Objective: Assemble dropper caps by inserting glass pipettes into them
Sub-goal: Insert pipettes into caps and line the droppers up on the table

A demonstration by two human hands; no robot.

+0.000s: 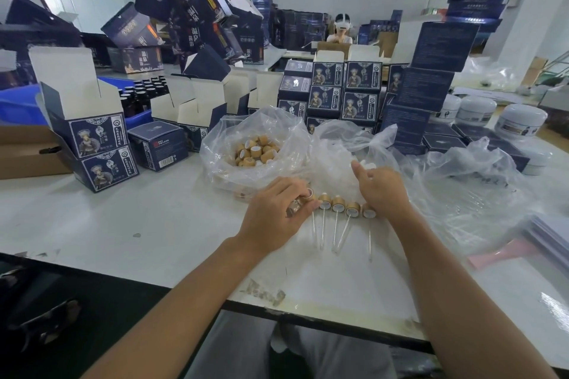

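Note:
Several assembled droppers [338, 205], each a wood-look cap with a thin glass pipette [335, 232] pointing toward me, lie in a row on the white table [154, 224]. My left hand [277, 214] sits at the row's left end, fingers curled on a dropper cap [308, 195]. My right hand [380, 189] rests at the row's right end, thumb raised, fingertips on the last cap [368, 213]; I cannot tell whether it grips it. Behind the row, an open clear bag [221, 163] holds loose caps [255, 152]. A second clear bag [335, 160] holds white parts.
Dark blue printed cartons [95, 138] stand open at the left, and stacked ones [345, 86] behind the bags. White jars [520, 120] and crumpled plastic [471, 181] lie at the right. A blue crate [18, 104] with dark bottles [144, 92] sits far left. A person [340, 29] sits beyond.

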